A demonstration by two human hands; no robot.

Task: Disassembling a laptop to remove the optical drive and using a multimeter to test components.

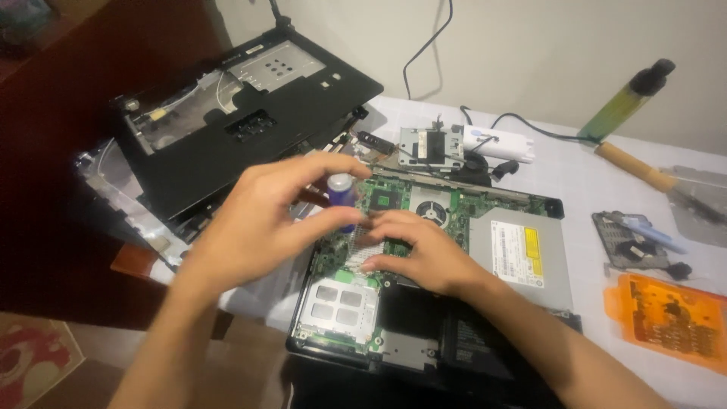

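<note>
White tablecloth (575, 189), yellow-labelled grey drive (519, 254)

You are looking down at a worktop (575, 182) covered in a pale cloth with a faint grid pattern; behind it stands a plain off-white wall (530, 53), evenly lit and shading darker towards the left, with a black cable (424, 49) hanging down it. To your left is dark reddish-brown wooden furniture (60, 151) in deep shadow; below it, a brown floor (83, 379) carries a patterned red and cream mat (30, 363).
</note>
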